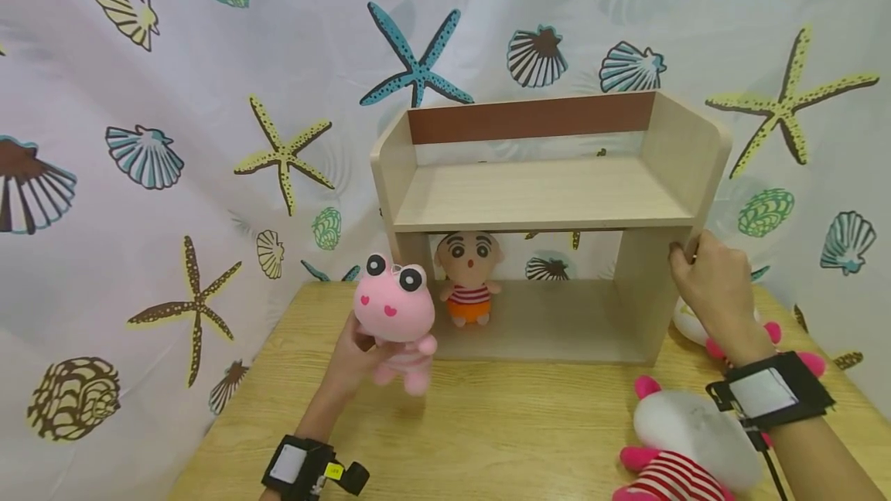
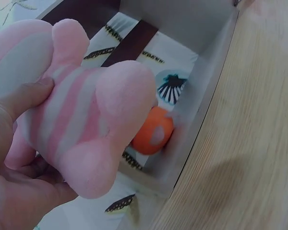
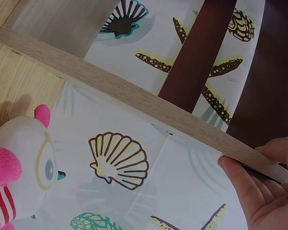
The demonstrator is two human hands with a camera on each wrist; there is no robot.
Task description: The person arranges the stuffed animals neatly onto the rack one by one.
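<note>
My left hand [image 1: 353,356] grips a pink frog plush toy [image 1: 395,308] by its striped body, in front of the lower left corner of a small wooden shelf [image 1: 550,195]. In the left wrist view, my thumb lies on the frog's pink-and-white stripes, and its legs point toward the shelf. On the lower level, at the left, a boy plush toy [image 1: 469,277] in a striped shirt and orange shorts sits upright. My right hand [image 1: 720,292] holds the front edge of the shelf's right side panel, thumb on the inner face and fingers outside.
A white plush toy [image 1: 696,431] with pink limbs and red stripes lies on the wooden table [image 1: 501,431] at the front right. Another white and pink plush [image 1: 689,323] is partly hidden behind my right forearm. A sea-patterned curtain [image 1: 209,76] hangs behind the table.
</note>
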